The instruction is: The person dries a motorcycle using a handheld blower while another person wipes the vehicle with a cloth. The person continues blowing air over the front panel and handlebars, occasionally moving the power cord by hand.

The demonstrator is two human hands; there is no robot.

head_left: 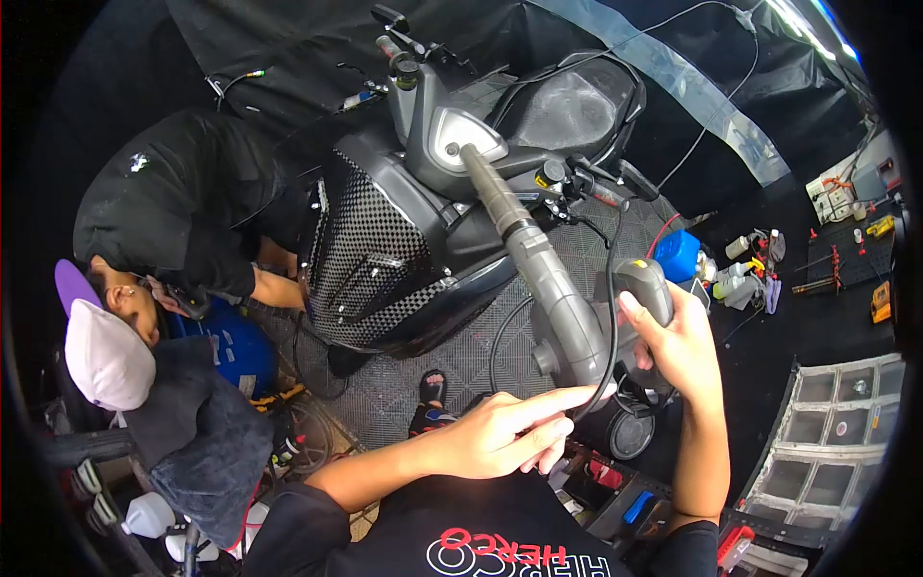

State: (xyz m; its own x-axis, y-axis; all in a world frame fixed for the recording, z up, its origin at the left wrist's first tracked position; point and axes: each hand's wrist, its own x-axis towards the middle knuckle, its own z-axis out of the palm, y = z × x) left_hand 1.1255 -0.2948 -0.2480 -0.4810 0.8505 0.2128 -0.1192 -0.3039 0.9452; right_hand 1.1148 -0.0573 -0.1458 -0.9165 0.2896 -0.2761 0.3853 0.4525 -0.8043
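Note:
A grey handheld blower [562, 313] with a long tube nozzle reaches forward from me; its far end lies over the scooter's [399, 240] handlebar area. My right hand [678, 337] is closed around the blower's rear handle. Beside the blower's body is my left hand [514, 433], index finger stretched out and the other fingers bent. A black cord [613, 327] crosses in front of the blower and runs down into the left fingers. The scooter has a checkered dark front panel and a black seat [567, 111].
A co-worker in a cap [106, 356] bends low at the scooter's left, an arm at its front panel. Blue jug [676, 255], bottles and tools [750, 269] lie at right. A compartment case [836, 423] stands lower right; a dark towel [207, 433] hangs lower left.

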